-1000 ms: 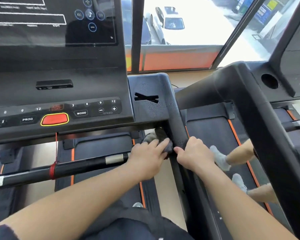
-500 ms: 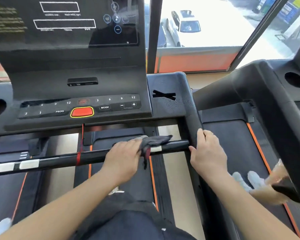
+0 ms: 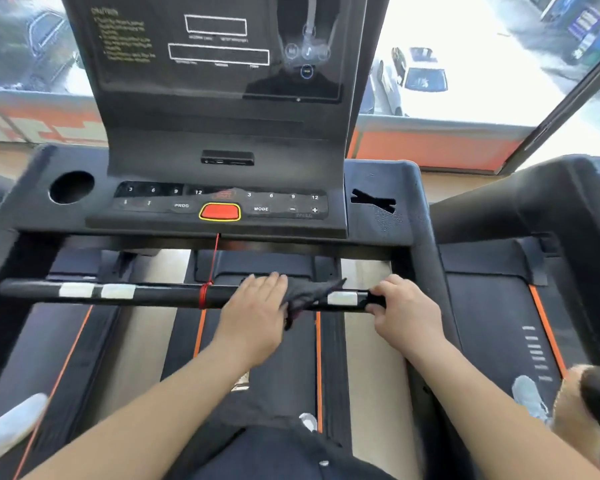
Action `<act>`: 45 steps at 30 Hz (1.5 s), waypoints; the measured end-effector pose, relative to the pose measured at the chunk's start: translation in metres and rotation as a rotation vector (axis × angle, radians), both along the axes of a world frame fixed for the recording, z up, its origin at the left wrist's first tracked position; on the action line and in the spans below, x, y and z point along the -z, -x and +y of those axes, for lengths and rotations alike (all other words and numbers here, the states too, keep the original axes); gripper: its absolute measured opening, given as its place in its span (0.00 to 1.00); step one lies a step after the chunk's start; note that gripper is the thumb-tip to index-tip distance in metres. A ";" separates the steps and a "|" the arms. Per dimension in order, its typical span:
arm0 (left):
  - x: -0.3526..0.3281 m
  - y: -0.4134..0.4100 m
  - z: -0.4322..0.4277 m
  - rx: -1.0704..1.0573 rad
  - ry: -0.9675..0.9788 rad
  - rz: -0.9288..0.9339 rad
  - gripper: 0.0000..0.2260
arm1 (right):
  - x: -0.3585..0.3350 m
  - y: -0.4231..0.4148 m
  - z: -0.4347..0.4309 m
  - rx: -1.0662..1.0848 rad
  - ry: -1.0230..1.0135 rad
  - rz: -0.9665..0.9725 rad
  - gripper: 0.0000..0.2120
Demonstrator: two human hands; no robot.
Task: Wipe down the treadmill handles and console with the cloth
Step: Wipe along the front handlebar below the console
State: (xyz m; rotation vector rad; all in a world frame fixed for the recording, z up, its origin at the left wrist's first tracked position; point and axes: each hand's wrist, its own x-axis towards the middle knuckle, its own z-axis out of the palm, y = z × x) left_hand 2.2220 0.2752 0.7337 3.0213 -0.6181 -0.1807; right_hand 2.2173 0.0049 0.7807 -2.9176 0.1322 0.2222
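Observation:
A black front handlebar (image 3: 160, 293) with silver sensor patches runs across the treadmill below the console (image 3: 219, 206). My left hand (image 3: 257, 306) lies over the bar's middle and holds a dark grey cloth (image 3: 309, 292) against it; the cloth drapes over the bar to the right of my fingers. My right hand (image 3: 402, 308) grips the bar's right end, next to the right side handle (image 3: 426, 265). The console has a dark screen, a button row and a red stop button (image 3: 220, 212).
A red safety cord (image 3: 212, 268) hangs from the console and is tied round the bar. A cup hole (image 3: 71, 187) sits at the console's left. Another treadmill (image 3: 534, 209) stands on the right, with another person's feet (image 3: 530, 396) on its belt. Windows lie ahead.
The view has swung left. My left hand with the cloth slid left along the bar. My right hand left the side handle and now grips the bar's right end.

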 end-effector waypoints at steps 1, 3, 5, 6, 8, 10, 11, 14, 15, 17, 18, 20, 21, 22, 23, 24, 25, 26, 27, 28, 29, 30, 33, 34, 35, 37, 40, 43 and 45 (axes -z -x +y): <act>0.002 0.002 0.010 -0.070 -0.009 -0.014 0.27 | 0.001 0.001 0.002 0.006 0.002 -0.003 0.09; -0.003 0.009 0.000 -0.210 -0.024 0.005 0.28 | 0.002 0.002 0.004 0.021 0.003 -0.015 0.09; -0.009 0.017 -0.036 -0.242 -0.025 -0.019 0.27 | 0.002 0.002 0.005 0.022 0.004 -0.025 0.08; -0.011 0.020 -0.055 -0.201 0.005 -0.039 0.26 | 0.003 0.002 0.005 0.023 0.004 -0.030 0.08; -0.009 0.022 -0.075 -0.032 0.063 -0.025 0.26 | 0.001 0.004 0.005 0.025 -0.001 -0.035 0.08; -0.007 0.018 -0.057 0.135 0.042 -0.003 0.26 | 0.000 0.006 0.004 0.014 -0.035 -0.028 0.10; -0.009 0.011 -0.039 0.183 0.040 0.008 0.26 | 0.000 0.006 0.001 -0.006 -0.066 -0.010 0.11; -0.025 -0.016 0.009 0.072 0.010 0.112 0.25 | -0.010 0.004 -0.016 -0.035 -0.205 0.070 0.11; -0.028 -0.022 0.012 0.002 -0.016 0.118 0.25 | -0.015 0.003 -0.024 -0.014 -0.263 0.063 0.12; -0.027 -0.018 -0.011 -0.062 -0.109 0.064 0.27 | -0.020 0.005 -0.037 0.041 -0.299 -0.044 0.15; -0.026 -0.008 -0.033 -0.045 -0.137 0.064 0.28 | -0.020 0.006 -0.043 0.066 -0.285 -0.113 0.17; -0.019 0.016 -0.072 0.074 -0.095 0.039 0.29 | -0.017 0.011 -0.050 0.122 -0.254 -0.205 0.19; -0.016 0.023 -0.087 0.160 -0.068 0.014 0.29 | -0.014 0.015 -0.053 0.151 -0.243 -0.216 0.21; -0.015 0.024 -0.097 0.235 -0.047 0.015 0.29 | -0.011 0.019 -0.057 0.180 -0.237 -0.203 0.24; -0.018 0.019 -0.105 0.286 -0.025 0.042 0.29 | -0.009 0.022 -0.061 0.206 -0.232 -0.168 0.26; -0.023 0.009 -0.112 0.302 -0.004 0.062 0.29 | -0.007 0.025 -0.065 0.223 -0.223 -0.117 0.29; -0.026 -0.004 -0.120 0.298 -0.007 0.093 0.27 | -0.006 0.027 -0.068 0.229 -0.210 -0.062 0.30; -0.027 -0.019 -0.132 0.260 0.002 0.102 0.26 | -0.005 0.028 -0.071 0.226 -0.196 -0.024 0.31; -0.026 -0.030 -0.145 0.208 -0.009 0.127 0.24 | -0.005 0.027 -0.073 0.224 -0.187 -0.004 0.32; -0.024 -0.034 -0.158 0.169 -0.036 0.154 0.24 | -0.006 0.026 -0.073 0.227 -0.183 0.005 0.32; -0.022 -0.031 -0.169 0.141 -0.066 0.156 0.24 | -0.007 0.026 -0.072 0.237 -0.180 0.008 0.32; -0.021 -0.023 -0.177 0.132 -0.078 0.158 0.25 | -0.008 0.026 -0.071 0.249 -0.174 0.002 0.32; -0.016 0.006 -0.172 0.162 -0.084 0.142 0.32 | -0.005 0.026 -0.064 0.270 -0.142 -0.024 0.31; -0.020 0.001 -0.171 0.180 -0.090 0.172 0.32 | -0.005 0.026 -0.062 0.273 -0.132 -0.022 0.31; -0.028 -0.010 -0.174 0.167 -0.068 0.229 0.30 | -0.005 0.026 -0.062 0.272 -0.120 -0.014 0.31; -0.041 -0.042 -0.189 0.126 0.003 0.305 0.21 | -0.007 0.025 -0.063 0.263 -0.096 0.006 0.30; -0.039 -0.060 -0.212 0.149 -0.056 0.432 0.17 | -0.009 0.025 -0.064 0.270 -0.118 0.021 0.31; -0.028 -0.036 -0.200 0.118 -0.003 0.314 0.19 | -0.011 0.025 -0.066 0.273 -0.132 0.022 0.31; -0.028 -0.010 -0.169 0.233 0.048 0.176 0.24 | -0.011 0.027 -0.064 0.268 -0.124 0.015 0.30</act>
